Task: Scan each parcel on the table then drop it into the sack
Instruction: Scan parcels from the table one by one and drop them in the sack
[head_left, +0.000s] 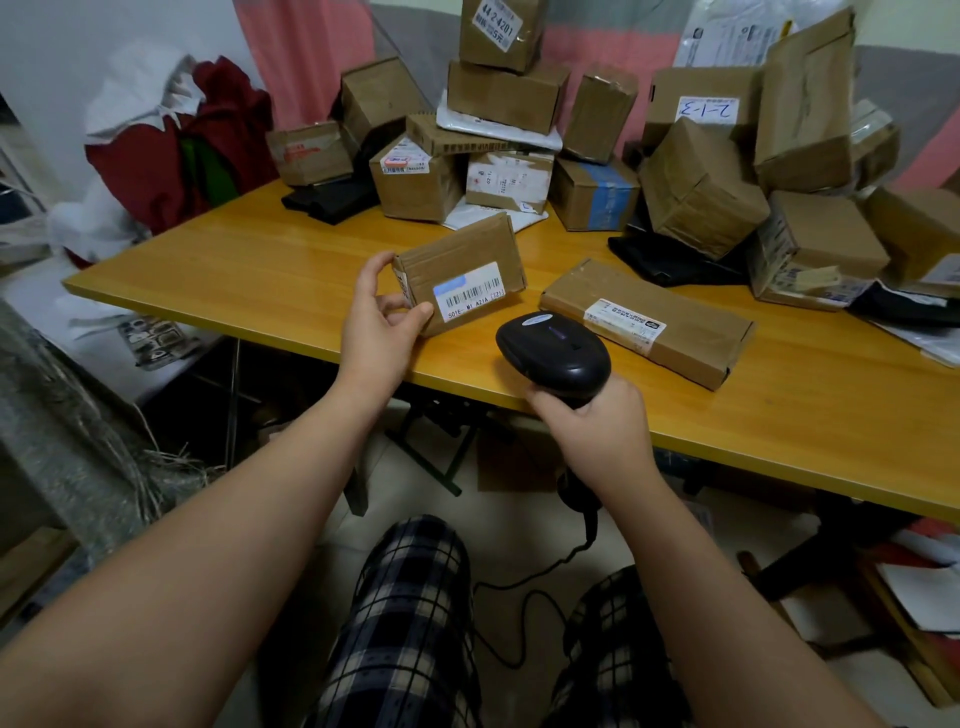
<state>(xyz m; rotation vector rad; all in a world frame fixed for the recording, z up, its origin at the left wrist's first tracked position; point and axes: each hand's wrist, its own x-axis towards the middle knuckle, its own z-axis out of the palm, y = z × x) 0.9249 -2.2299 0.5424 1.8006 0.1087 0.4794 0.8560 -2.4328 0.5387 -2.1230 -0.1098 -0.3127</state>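
Note:
My left hand (375, 317) grips a small flat cardboard parcel (462, 260) by its left end, tilted up above the table with its white barcode label facing me. My right hand (592, 431) holds a black handheld barcode scanner (553, 353) by the handle. The scanner's head sits just below and right of the label, pointed toward it. A long flat cardboard parcel (649, 322) lies on the yellow wooden table (260, 270) right of the scanner. The grey woven sack (67, 415) hangs at the left, below table height.
A big heap of cardboard boxes (509, 93) and black and white mailer bags (332, 200) fills the back and right of the table. The scanner's cable (524, 597) trails to the floor between my knees. Red and white bags (171, 135) stand at the far left.

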